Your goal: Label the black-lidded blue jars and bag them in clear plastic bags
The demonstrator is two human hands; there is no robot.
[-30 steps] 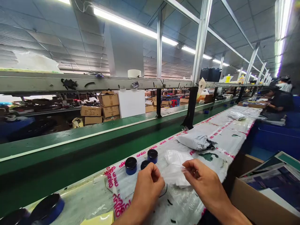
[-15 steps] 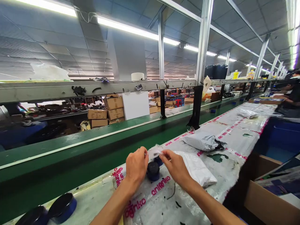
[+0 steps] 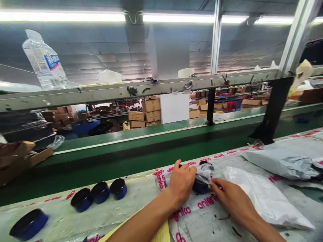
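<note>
- Because it looks thin and crumpled, the clear plastic film (image 3: 205, 172) should handle as light, limp, slippery and easily torn; a loose edge seems the best hold.
- It sits between the two hands, across a blue-black round piece (image 3: 200, 188), which looks stiff and smooth.
- The right hand (image 3: 230, 196) pinches the film's edge between thumb and finger; the left hand (image 3: 182, 183) curls at its other side, fingertips hidden, so its grip cannot be told.
- Underneath lies a wrinkled, pink-lettered sheet (image 3: 193, 224); a white package (image 3: 264, 196) rests beside the right hand.
- Beyond run a green belt (image 3: 141, 154) and a metal rail (image 3: 108, 91).
</note>
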